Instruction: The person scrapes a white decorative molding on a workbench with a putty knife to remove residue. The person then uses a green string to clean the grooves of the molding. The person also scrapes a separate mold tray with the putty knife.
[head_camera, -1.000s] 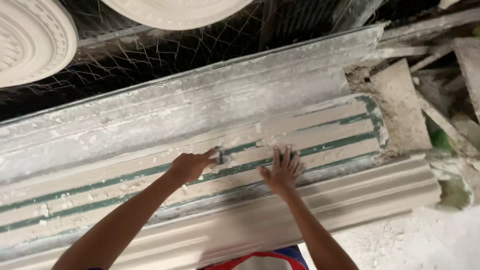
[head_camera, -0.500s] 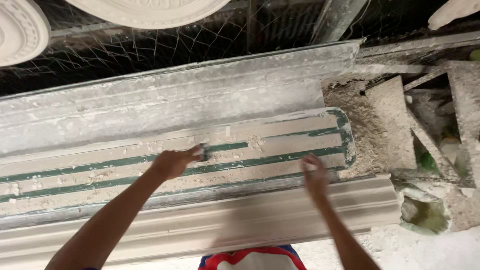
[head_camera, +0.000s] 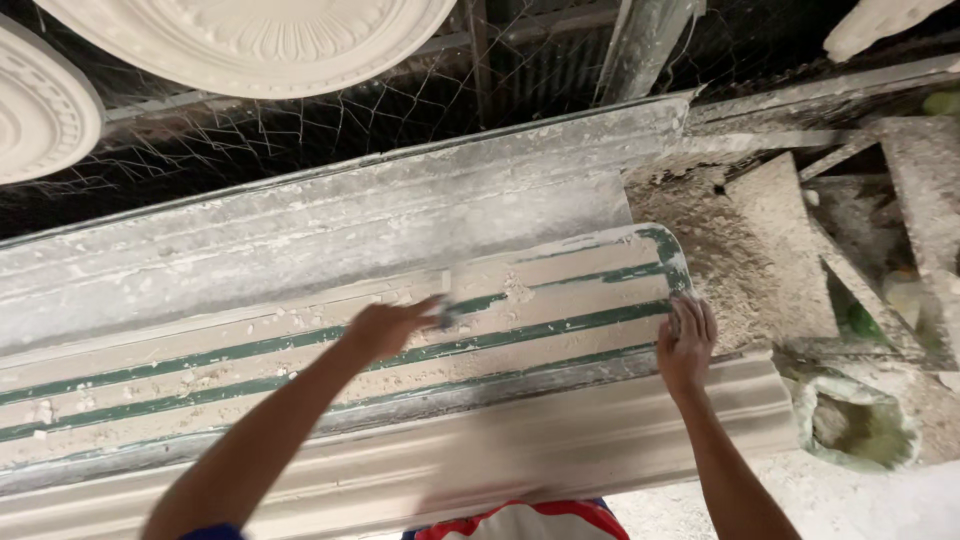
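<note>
Head view showed us bent over a long plaster-caked mould (head_camera: 300, 370) with green ribs, lying lengthwise on the bench between a grey moulded length (head_camera: 350, 230) behind and a pale cornice strip (head_camera: 600, 440) in front. Our left hand (head_camera: 385, 328) was closed around a small scraper (head_camera: 446, 312), its blade laid flat on the ribbed face, likely so it could skim off the crumbs. Our right hand (head_camera: 686, 340) lay half open, fingers curled over the mould's rounded end, seemingly to steady it against the scraping. Two white ceiling roses (head_camera: 260, 40) hung on wire mesh above, out of the way.
</note>
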